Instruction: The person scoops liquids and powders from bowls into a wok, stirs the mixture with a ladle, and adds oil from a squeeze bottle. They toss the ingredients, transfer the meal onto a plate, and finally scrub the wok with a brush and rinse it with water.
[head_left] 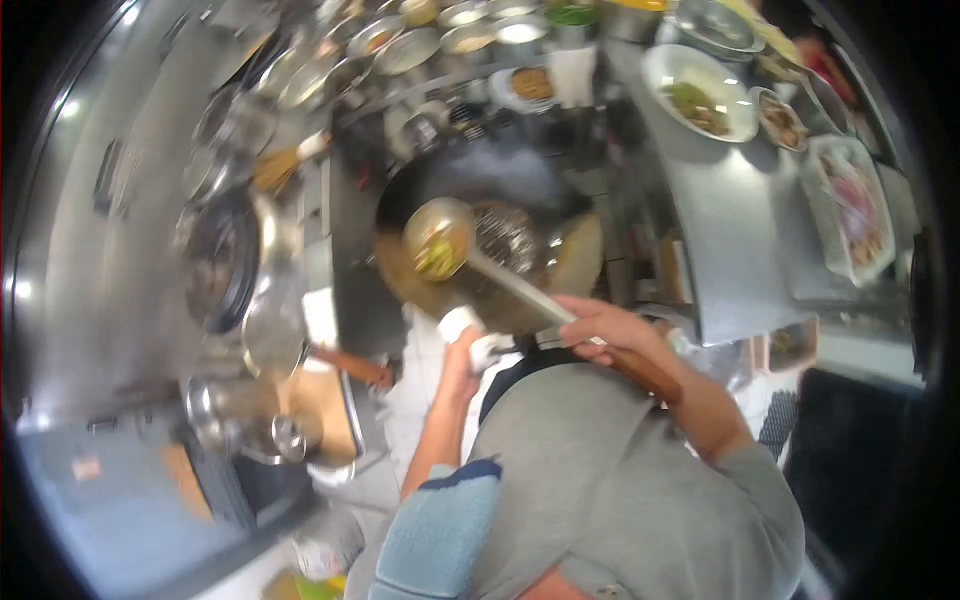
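Note:
My right hand point(612, 330) is closed round the long handle of a ladle point(515, 285), whose wooden end runs back along my forearm. The ladle's round bowl holds yellow-green food pieces point(437, 258) and hangs over the left part of a large wok point(565, 265). Dark, shiny contents point(503, 240) lie in the bottom of the wok. At the wok's near edge, my left hand point(460, 362) is closed on a white cloth point(487, 352). Whether it also grips the wok through the cloth is hidden.
Several metal bowls point(407, 52) of ingredients line the back. On the right counter point(725, 235) stand a white bowl point(735, 92) of green food and a white basket point(855, 210). To the left are a dark round pan point(222, 260), a straw brush point(278, 168) and a wooden-handled strainer point(350, 365).

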